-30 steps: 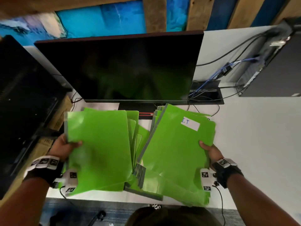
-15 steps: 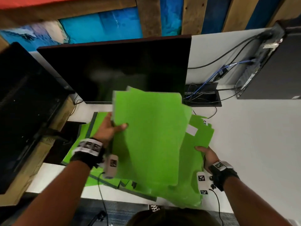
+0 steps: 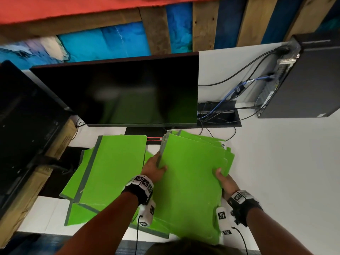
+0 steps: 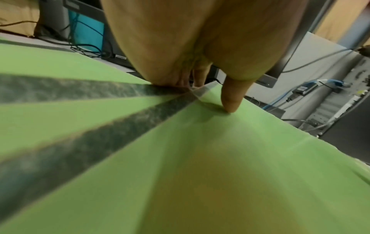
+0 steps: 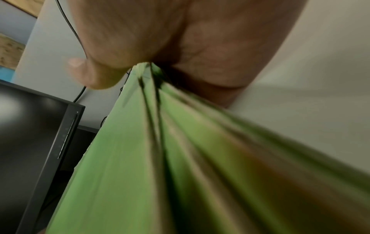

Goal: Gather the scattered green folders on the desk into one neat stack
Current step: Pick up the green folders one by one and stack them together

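A thick stack of green folders point(image 3: 191, 179) lies tilted on the white desk point(image 3: 285, 172) in front of me. My left hand point(image 3: 156, 167) grips its left edge, thumb on the top folder point(image 4: 230, 158) and fingers underneath. My right hand point(image 3: 223, 178) grips the right edge of the same stack point(image 5: 160, 158), thumb on top. To the left several more green folders point(image 3: 114, 162) with grey spines lie loosely overlapped. One of them point(image 3: 79, 214) sticks out at the near left.
A black monitor point(image 3: 125, 91) stands just behind the folders. A second dark screen point(image 3: 24, 122) and cardboard boxes point(image 3: 36, 181) sit at the left. A computer tower point(image 3: 309, 80) and cables point(image 3: 230, 96) occupy the back right. The desk's near edge runs below the folders.
My left hand carried a green folder from the left pile across and laid it on the right stack. It now grips that stack's left edge. The right hand kept its hold.
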`<action>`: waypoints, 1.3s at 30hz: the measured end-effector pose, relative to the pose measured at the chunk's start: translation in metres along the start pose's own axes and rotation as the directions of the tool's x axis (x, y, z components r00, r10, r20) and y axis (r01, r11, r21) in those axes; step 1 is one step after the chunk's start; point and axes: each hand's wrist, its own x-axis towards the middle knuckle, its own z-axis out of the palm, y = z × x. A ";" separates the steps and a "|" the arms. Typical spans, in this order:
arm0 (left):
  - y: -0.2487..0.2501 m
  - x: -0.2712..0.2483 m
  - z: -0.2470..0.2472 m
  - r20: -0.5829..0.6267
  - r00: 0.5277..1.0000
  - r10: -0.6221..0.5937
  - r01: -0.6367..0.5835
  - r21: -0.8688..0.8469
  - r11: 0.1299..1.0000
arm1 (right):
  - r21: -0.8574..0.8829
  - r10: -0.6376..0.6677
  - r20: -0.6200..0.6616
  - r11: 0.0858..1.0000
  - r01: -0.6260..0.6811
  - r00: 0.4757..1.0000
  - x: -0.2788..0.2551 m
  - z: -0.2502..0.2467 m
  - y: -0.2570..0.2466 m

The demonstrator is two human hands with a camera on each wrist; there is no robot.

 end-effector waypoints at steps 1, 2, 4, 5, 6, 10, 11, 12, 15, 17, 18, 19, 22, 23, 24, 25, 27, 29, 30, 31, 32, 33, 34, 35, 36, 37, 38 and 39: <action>0.002 0.001 -0.001 0.033 0.999 0.013 -0.013 -0.011 1.000 | -0.035 -0.015 0.002 0.999 0.015 1.000 0.000 -0.001 0.000; 0.002 0.004 -0.003 0.070 0.997 0.030 -0.028 -0.033 0.999 | -0.076 -0.034 0.007 0.997 0.034 0.999 0.001 -0.002 0.001; -0.007 0.008 -0.013 0.099 0.994 0.036 -0.027 -0.090 0.996 | -0.144 -0.061 0.027 0.988 0.064 0.998 0.003 -0.003 0.003; -0.015 0.010 -0.022 0.058 0.998 0.011 -0.004 -0.122 0.993 | -0.152 -0.063 0.033 0.986 0.067 0.997 0.003 -0.002 0.003; -0.025 0.012 -0.033 -0.028 0.999 -0.037 0.033 -0.153 0.988 | -0.153 -0.061 0.029 0.986 0.065 0.998 0.004 -0.003 0.003; -0.102 0.001 -0.084 -0.400 0.861 -0.313 0.299 -0.097 0.949 | -0.194 -0.078 0.025 0.978 0.082 0.997 -0.001 0.002 -0.001; -0.128 -0.009 -0.094 -0.413 0.826 -0.383 0.402 -0.046 0.915 | -0.192 -0.081 0.030 0.978 0.085 0.996 -0.001 0.003 -0.001; -0.153 -0.021 -0.100 -0.406 0.797 -0.448 0.489 -0.003 0.872 | -0.182 -0.071 0.023 0.981 0.074 0.997 -0.001 0.003 -0.001; -0.200 -0.054 -0.102 -0.360 0.759 -0.543 0.595 0.044 0.803 | -0.150 -0.066 0.014 0.986 0.068 0.998 -0.001 0.004 -0.001; -0.210 -0.064 -0.099 -0.344 0.778 -0.526 0.596 0.142 0.790 | -0.157 -0.078 0.015 0.984 0.079 0.997 0.001 0.003 0.001; -0.212 -0.065 -0.100 -0.341 0.783 -0.520 0.597 0.180 0.781 | -0.169 -0.077 0.014 0.983 0.078 0.997 0.002 0.002 0.002; -0.213 -0.064 -0.102 -0.340 0.773 -0.535 0.612 0.181 0.770 | -0.179 -0.090 0.017 0.980 0.091 0.996 0.002 0.002 0.003; -0.215 -0.059 -0.108 -0.357 0.703 -0.615 0.674 0.058 0.736 | -0.199 -0.098 0.015 0.975 0.099 0.995 0.005 0.000 0.005; -0.216 -0.056 -0.109 -0.362 0.684 -0.633 0.686 0.026 0.727 | -0.204 -0.096 0.017 0.974 0.097 0.995 0.005 0.000 0.005; -0.214 -0.055 -0.109 -0.351 0.678 -0.647 0.693 0.008 0.721 | -0.214 -0.091 0.008 0.973 0.091 0.996 0.005 0.000 0.005; -0.209 -0.054 -0.108 -0.329 0.681 -0.654 0.692 -0.002 0.721 | -0.227 -0.092 0.000 0.970 0.090 0.996 0.005 -0.001 0.005; -0.199 -0.053 -0.108 -0.312 0.710 -0.632 0.656 -0.036 0.754 | -0.229 -0.114 -0.012 0.967 0.108 0.993 0.006 -0.003 0.007; -0.194 -0.053 -0.109 -0.307 0.721 -0.621 0.608 -0.149 0.780 | -0.214 -0.105 -0.013 0.972 0.100 0.994 0.002 0.003 0.004; -0.194 -0.056 -0.110 -0.315 0.708 -0.632 0.603 -0.196 0.773 | -0.203 -0.096 -0.016 0.975 0.090 0.995 -0.001 0.005 0.002; -0.194 -0.060 -0.110 -0.332 0.686 -0.648 0.604 -0.236 0.761 | -0.195 -0.091 -0.013 0.977 0.087 0.996 -0.002 0.007 0.000; -0.196 -0.065 -0.110 -0.346 0.659 -0.668 0.614 -0.265 0.744 | -0.198 -0.082 -0.024 0.977 0.075 0.996 -0.003 0.007 0.000; -0.198 -0.072 -0.107 -0.354 0.632 -0.689 0.628 -0.286 0.723 | -0.197 -0.074 -0.024 0.978 0.068 0.997 -0.001 0.006 0.001; -0.200 -0.078 -0.103 -0.354 0.604 -0.714 0.649 -0.301 0.698 | -0.199 -0.062 -0.032 0.978 0.054 0.998 0.001 0.003 0.003; -0.203 -0.083 -0.098 -0.358 0.578 -0.733 0.667 -0.308 0.678 | -0.202 -0.064 -0.029 0.978 0.056 0.998 0.003 0.001 0.004; -0.204 -0.087 -0.094 -0.363 0.553 -0.750 0.687 -0.310 0.657 | -0.203 -0.063 -0.031 0.978 0.055 0.998 0.004 -0.001 0.006; -0.205 -0.090 -0.091 -0.363 0.528 -0.768 0.706 -0.316 0.634 | -0.205 -0.064 -0.018 0.977 0.059 0.998 0.003 -0.001 0.006; -0.206 -0.091 -0.090 -0.356 0.513 -0.781 0.710 -0.335 0.619 | -0.210 -0.061 -0.023 0.976 0.055 0.998 0.001 0.000 0.004; -0.203 -0.091 -0.091 -0.350 0.507 -0.788 0.702 -0.364 0.613 | -0.212 -0.068 -0.023 0.975 0.061 0.997 -0.001 0.003 0.002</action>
